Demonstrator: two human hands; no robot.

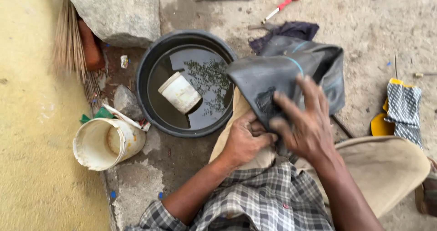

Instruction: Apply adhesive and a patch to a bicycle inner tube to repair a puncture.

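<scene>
Pressing on a dark patch, the right hand is spreading its fingers flat over the black inner tube draped across the knee beside the water basin; the left hand is gripping the tube's lower fold. Firm, even rubbing seems needed now.

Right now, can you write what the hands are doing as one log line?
left hand: grips black rubber tube on knee | right hand: pressed flat on tube | nearby: black basin of water, white cup floating
</scene>
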